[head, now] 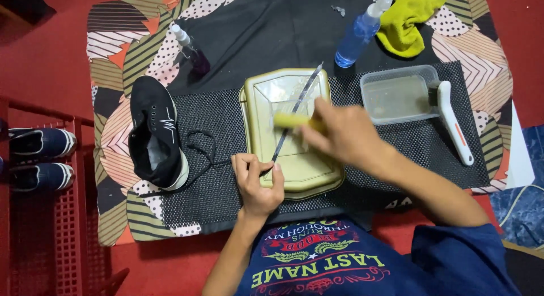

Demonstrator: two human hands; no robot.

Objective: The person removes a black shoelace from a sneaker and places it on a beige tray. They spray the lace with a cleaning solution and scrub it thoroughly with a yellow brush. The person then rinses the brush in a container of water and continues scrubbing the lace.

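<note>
Your left hand [258, 180] pinches the near end of a flat black shoelace [294, 112] at the near edge of the shallow beige tray [311, 174], holding it taut across the tray towards its far edge. Your right hand [343, 131] is closed around a small yellow-handled brush [292, 121] pressed onto the lace mid-tray. If your pinch loosens, I judge the wet lace could slip and whip back; hard strokes could slop water over the tray's low rim onto the black mesh mat [215, 188]. The tray looks smooth, glossy plastic; the mat is knobbly and grippy. The black knit sneaker [154, 131] lies near the mat's left edge, a clear tub [396, 95] and white brush [453, 123] towards the right.
</note>
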